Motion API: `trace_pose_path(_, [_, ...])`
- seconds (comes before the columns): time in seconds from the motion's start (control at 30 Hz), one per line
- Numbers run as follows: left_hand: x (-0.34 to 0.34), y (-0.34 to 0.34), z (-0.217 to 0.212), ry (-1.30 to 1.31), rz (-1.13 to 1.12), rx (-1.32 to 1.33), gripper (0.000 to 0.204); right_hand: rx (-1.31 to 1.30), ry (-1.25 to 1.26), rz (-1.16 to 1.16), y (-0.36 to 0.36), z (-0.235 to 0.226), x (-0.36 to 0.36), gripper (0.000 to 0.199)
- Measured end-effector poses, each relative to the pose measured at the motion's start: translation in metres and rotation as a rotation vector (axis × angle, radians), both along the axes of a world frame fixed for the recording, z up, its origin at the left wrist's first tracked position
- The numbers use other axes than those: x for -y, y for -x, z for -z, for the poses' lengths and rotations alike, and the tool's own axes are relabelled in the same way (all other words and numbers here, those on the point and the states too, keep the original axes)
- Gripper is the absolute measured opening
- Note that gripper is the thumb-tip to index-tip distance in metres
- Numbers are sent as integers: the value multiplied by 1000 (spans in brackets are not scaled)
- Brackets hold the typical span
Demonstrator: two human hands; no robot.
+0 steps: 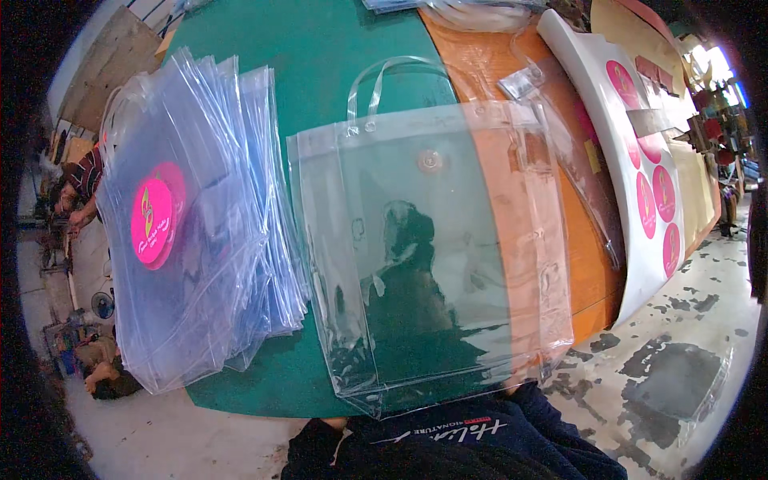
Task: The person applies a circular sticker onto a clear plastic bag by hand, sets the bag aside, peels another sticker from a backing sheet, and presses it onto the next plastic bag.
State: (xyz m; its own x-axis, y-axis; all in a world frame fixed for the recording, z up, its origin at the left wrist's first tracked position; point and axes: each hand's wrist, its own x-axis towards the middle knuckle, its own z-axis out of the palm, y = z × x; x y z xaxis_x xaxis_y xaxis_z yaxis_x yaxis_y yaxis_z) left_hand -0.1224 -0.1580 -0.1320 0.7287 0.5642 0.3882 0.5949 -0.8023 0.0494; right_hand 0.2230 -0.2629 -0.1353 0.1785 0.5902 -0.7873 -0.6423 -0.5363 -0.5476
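Observation:
A clear plastic bag (432, 264) lies flat in front of me, its bottom edge toward my body. It has a clear looped handle (376, 100) at the top and a round snap button (430, 162) below the rim. Only a sliver of my left hand (334, 422) shows at the table's front edge, by the bag's lower left corner; its fingers are hidden. Part of my right hand (524, 382) shows at the bag's lower right corner, its fingers too hidden to read. Left of the bag is a stack of clear bags (216, 152), the top one bearing a round pink sticker (152, 222).
The table has a green surface (256, 28) and an orange-brown one (596, 288). A white sheet of round pink stickers (640, 280) lies along the right. More clear plastic (480, 18) is at the far edge. Another person's arm (84, 216) shows at far left.

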Motion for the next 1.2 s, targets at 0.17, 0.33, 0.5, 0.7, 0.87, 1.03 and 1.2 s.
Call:
trace_pose_path(0.17, [-1, -2, 3, -2, -3, -8, 21, 30, 22, -97, -6, -9, 4, 36])
trace_pose_path(0.33, [-5, -1, 0, -7, -4, -12, 21, 97, 98, -297, -29, -35, 2, 32])
trace_pose_path(0.5, [-8, 2, 0, -7, 6, -15, 22, 296, 297, -776, -85, -95, -11, 28])
trace_pose_path(0.7, [19, 29, -39, 56, 149, -82, 22, 262, -1002, 84, -74, -157, -60, 85])
trace_pose_path(0.87, [4, 15, -70, -470, 165, 134, 24, 68, -576, -406, -39, -165, -166, 81])
trace_pose_path(1.03, [-16, -22, -96, -98, -70, -122, 42, -302, -212, -913, -4, -154, -241, 71])
trace_pose_path(1.2, [-30, -24, -103, -120, 13, -154, 45, 933, -790, 370, -68, -161, -283, 43])
